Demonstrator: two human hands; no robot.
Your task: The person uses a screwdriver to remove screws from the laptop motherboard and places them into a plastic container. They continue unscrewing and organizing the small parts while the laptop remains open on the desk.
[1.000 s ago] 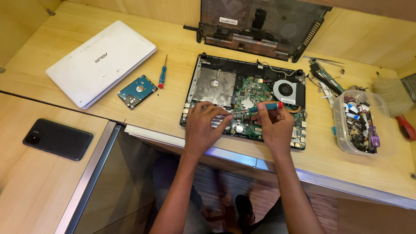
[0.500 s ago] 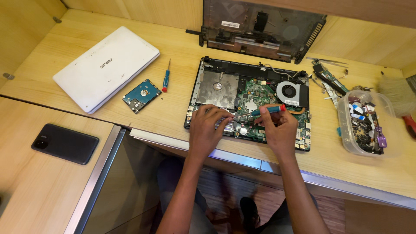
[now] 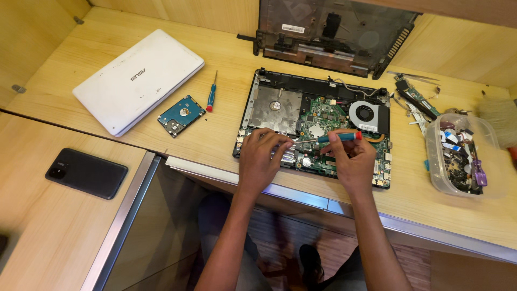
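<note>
Opened laptop base (image 3: 318,126) lies flat on the wooden desk (image 3: 226,134), its long axis running left to right, front edge toward the person, slightly skewed so the right end sits nearer. The bottom cover (image 3: 334,35) is already off and stands just behind the base, inner face showing. A hard drive (image 3: 181,115) is out and lies left of the base, with a small blue-and-red screwdriver (image 3: 211,96) between the two. Green board (image 3: 323,126) and fan (image 3: 367,114) still sit inside the base, so by my reading the strip-down is partway: cover and drive out, board and fan not yet lifted. Right hand (image 3: 353,161) is over the front right part of the base, fingers closed around a blue-handled screwdriver (image 3: 328,138). The tool lies nearly level, red cap to the right, tip pointing left toward the board's front middle. Left hand (image 3: 261,156) rests on the front left of the base, fingers curled down near the tip; whether it pinches a screw I cannot tell. Further left of the base: a closed white laptop (image 3: 137,81), and a black phone (image 3: 86,172) on a lower surface. Right of the base: loose circuit strips (image 3: 414,97) and a clear tub (image 3: 463,156) of small parts, with a brush (image 3: 498,116) behind it.
</note>
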